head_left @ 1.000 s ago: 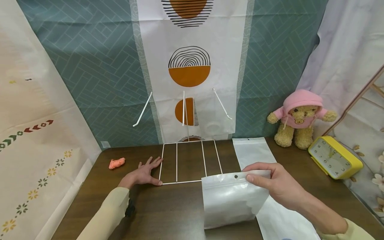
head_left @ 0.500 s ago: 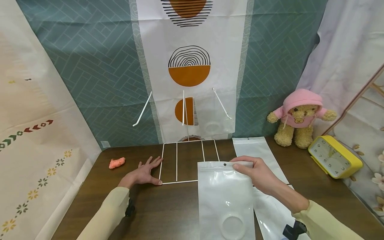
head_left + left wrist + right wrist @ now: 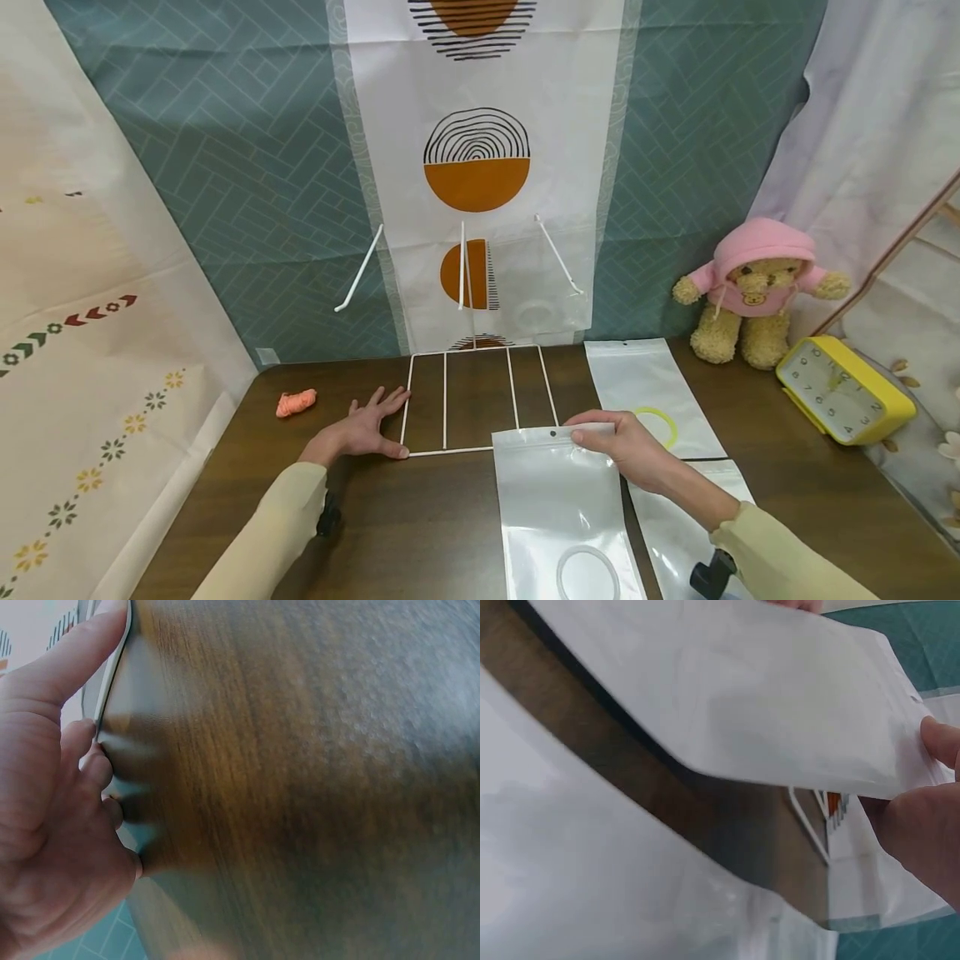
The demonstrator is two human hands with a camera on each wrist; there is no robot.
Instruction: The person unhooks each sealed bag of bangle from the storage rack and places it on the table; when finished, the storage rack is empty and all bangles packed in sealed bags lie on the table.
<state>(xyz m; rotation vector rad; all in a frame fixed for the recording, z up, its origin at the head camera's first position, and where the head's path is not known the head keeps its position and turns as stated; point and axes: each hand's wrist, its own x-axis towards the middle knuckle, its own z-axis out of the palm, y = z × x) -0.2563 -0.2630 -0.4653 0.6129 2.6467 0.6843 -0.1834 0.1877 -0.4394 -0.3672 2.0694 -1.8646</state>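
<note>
My left hand [image 3: 365, 427] lies with spread fingers at the left side of a white wire rack [image 3: 450, 451], its thumb touching the front corner of the base. In the left wrist view, the left thumb [image 3: 82, 649] reaches along the white wire. My right hand [image 3: 626, 450] pinches the top edge of a silvery-white zip bag [image 3: 558, 492] near its right corner. The bag slants down toward me, with a pale ring [image 3: 587, 575] showing in its lower part. In the right wrist view, the right thumb [image 3: 939, 741] presses on the bag near its hang hole.
A zip bag [image 3: 637, 367] with a yellow ring [image 3: 670, 423] lies at the back right; another bag [image 3: 675, 517] lies in front of it. The rack's white prongs [image 3: 362, 267] stick out toward me. An orange yarn bundle [image 3: 296, 403], a teddy bear [image 3: 761, 292] and a yellow clock [image 3: 843, 390] stand around.
My right hand has moved left with the bag, which swung up, then dipped a little. The yellow ring in the back bag has come into sight. My left hand stays in place.
</note>
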